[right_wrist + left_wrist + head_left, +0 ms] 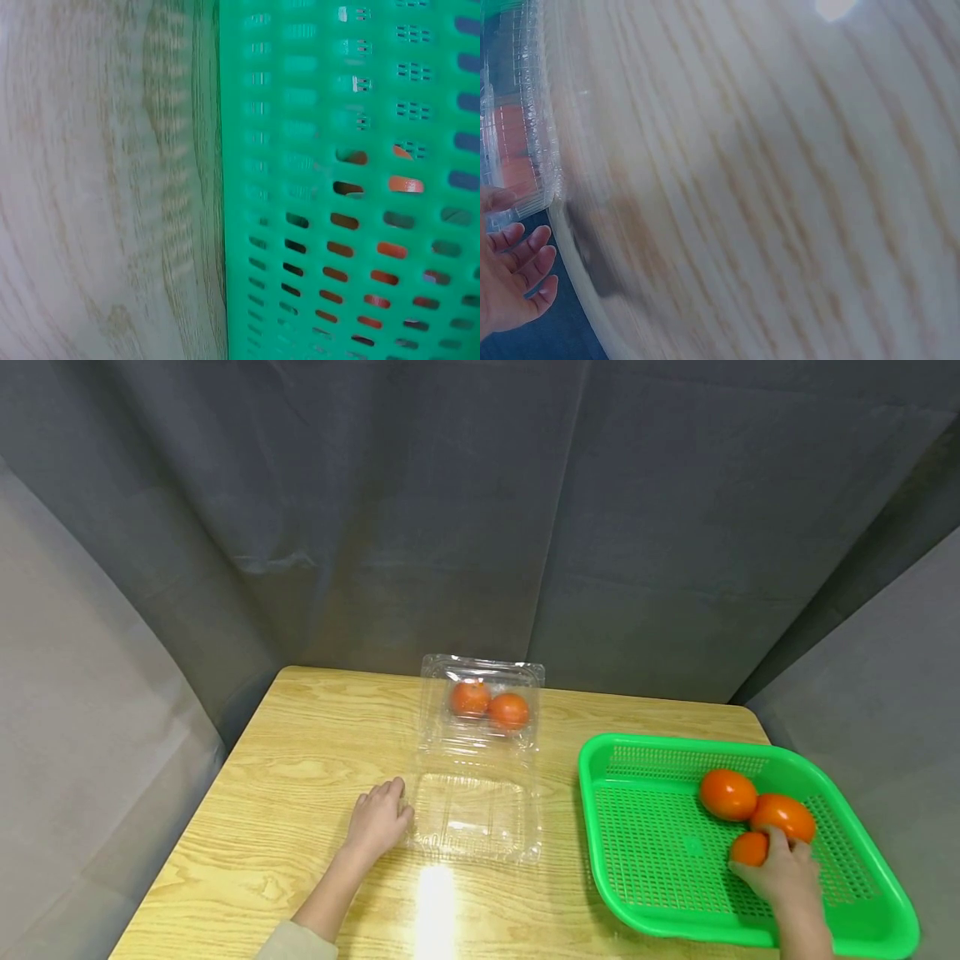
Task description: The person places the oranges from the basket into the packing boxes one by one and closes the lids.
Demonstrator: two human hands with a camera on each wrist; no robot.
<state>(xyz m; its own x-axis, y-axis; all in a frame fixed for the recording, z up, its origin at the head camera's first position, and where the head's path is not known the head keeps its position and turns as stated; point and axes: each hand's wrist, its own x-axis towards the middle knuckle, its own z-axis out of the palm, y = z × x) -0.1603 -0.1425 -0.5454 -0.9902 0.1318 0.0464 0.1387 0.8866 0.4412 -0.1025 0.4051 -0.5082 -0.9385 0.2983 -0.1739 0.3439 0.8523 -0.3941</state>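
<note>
On a wood-grained table (300, 760), we see a clear plastic box (480, 839) lying unfolded, with one half beyond the other. Its far half holds two orange fruits (508, 712), side by side and touching.

To the right is a green basket (592, 831) with slotted walls. Inside, towards its right end, our right hand (789, 870) grips the nearest fruit (747, 850) between thumb and fingers. Just beyond that fruit lie two more, a left fruit (727, 794) and a right fruit (783, 812), against each other. From the right wrist, we get mostly the basket's outer wall, with orange showing through the slots.

Our left hand (377, 817) is empty, fingers loosely bent, just beside the left edge of the box's near half; we cannot tell whether it touches. A pale sleeve (298, 943) covers that forearm. Dark grey cloth (420, 510) hangs behind the table.
</note>
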